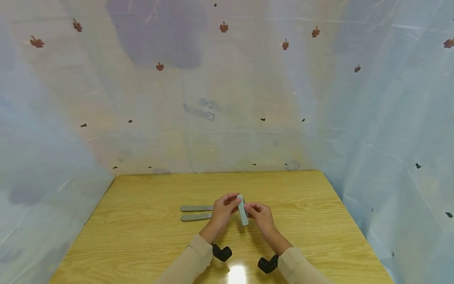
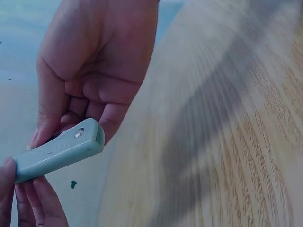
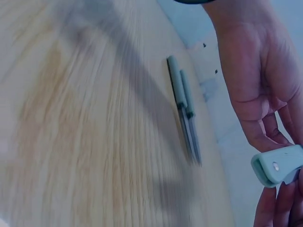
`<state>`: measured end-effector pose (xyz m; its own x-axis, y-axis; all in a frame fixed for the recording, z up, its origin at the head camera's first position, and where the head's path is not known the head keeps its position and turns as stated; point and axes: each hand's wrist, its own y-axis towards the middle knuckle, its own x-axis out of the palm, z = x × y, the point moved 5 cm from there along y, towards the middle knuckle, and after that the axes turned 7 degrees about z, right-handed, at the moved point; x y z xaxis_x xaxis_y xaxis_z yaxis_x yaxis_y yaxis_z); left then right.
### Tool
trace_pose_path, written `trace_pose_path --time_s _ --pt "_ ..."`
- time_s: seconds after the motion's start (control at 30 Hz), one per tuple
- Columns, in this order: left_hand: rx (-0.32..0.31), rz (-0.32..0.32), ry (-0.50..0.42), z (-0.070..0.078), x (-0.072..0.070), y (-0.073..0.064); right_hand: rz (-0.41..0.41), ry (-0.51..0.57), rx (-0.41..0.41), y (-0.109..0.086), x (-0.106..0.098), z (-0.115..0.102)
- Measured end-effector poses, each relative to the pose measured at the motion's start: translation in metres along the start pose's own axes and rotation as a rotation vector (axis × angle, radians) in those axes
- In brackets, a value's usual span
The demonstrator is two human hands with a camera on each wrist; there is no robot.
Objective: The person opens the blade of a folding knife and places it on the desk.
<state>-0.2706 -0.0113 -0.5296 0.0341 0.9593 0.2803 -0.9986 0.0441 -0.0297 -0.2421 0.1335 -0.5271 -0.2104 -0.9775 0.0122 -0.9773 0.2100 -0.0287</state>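
A folding knife (image 1: pixel 242 211) with a pale green handle is held up over the table in front of me, its pivot end pointing down toward me. My left hand (image 1: pixel 222 210) pinches the far end of the handle between thumb and fingers. From the other side, the thumb and fingers of my right hand (image 1: pixel 261 217) grip along the knife's edge. In the left wrist view the knife handle (image 2: pixel 59 153) shows its round metal pivot. A sliver of the blade (image 3: pixel 291 177) shows beside the handle in the right wrist view; the rest is hidden.
Two more green-handled knives, a farther one (image 1: pixel 195 208) and a nearer one (image 1: pixel 194 217), lie unfolded side by side left of my hands, blades toward the right. The wooden table (image 1: pixel 142 244) ends at a hanging patterned sheet (image 1: pixel 227 146) behind and on both sides.
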Motion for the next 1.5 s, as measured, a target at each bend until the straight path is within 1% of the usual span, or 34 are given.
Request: trace_pose_path --time_s 0.1,0.27,0.37,0.43,0.5,0.6,0.67,0.73,0.8,0.87,0.93,1.03,1.17,1.3,1.4,1.5 --pt "-0.006 0.025 -0.005 0.004 -0.007 -0.005 -0.016 0.012 -0.001 -0.004 0.006 -0.002" --pt "-0.029 0.064 -0.036 0.008 -0.018 -0.013 -0.055 -0.006 -0.006 -0.009 0.016 -0.002" --pt "-0.039 0.087 -0.047 0.009 -0.027 -0.018 -0.101 -0.023 0.004 -0.012 0.021 -0.001" --pt "-0.045 0.096 -0.034 0.008 -0.034 -0.021 -0.163 -0.02 0.027 -0.014 0.024 0.001" --pt "-0.058 0.081 -0.003 0.006 -0.042 -0.025 -0.252 -0.001 0.055 -0.017 0.028 0.003" --pt "-0.095 0.028 0.037 0.002 -0.056 -0.032 -0.41 0.047 0.108 -0.024 0.036 0.009" --pt "-0.126 -0.012 0.057 0.0 -0.065 -0.039 -0.489 0.064 0.141 -0.03 0.041 0.013" --pt "-0.154 -0.028 0.073 -0.002 -0.073 -0.045 -0.541 0.07 0.167 -0.034 0.046 0.018" --pt "-0.161 -0.017 0.091 -0.001 -0.08 -0.05 -0.557 0.07 0.18 -0.038 0.05 0.022" --pt "-0.155 0.032 0.096 0.0 -0.087 -0.055 -0.542 0.084 0.184 -0.04 0.054 0.024" --pt "-0.146 0.109 0.075 0.002 -0.095 -0.058 -0.508 0.107 0.183 -0.041 0.057 0.026" --pt "-0.15 0.248 0.014 0.005 -0.107 -0.064 -0.423 0.166 0.196 -0.043 0.063 0.03" --pt "-0.176 0.405 -0.063 0.008 -0.122 -0.073 -0.301 0.284 0.26 -0.05 0.073 0.04" --pt "-0.191 0.518 -0.154 0.009 -0.133 -0.08 -0.182 0.391 0.3 -0.055 0.083 0.047" --pt "-0.191 0.573 -0.239 0.009 -0.137 -0.083 -0.11 0.437 0.309 -0.055 0.088 0.05" --pt "-0.179 0.619 -0.311 0.007 -0.136 -0.085 -0.045 0.478 0.322 -0.055 0.09 0.055"
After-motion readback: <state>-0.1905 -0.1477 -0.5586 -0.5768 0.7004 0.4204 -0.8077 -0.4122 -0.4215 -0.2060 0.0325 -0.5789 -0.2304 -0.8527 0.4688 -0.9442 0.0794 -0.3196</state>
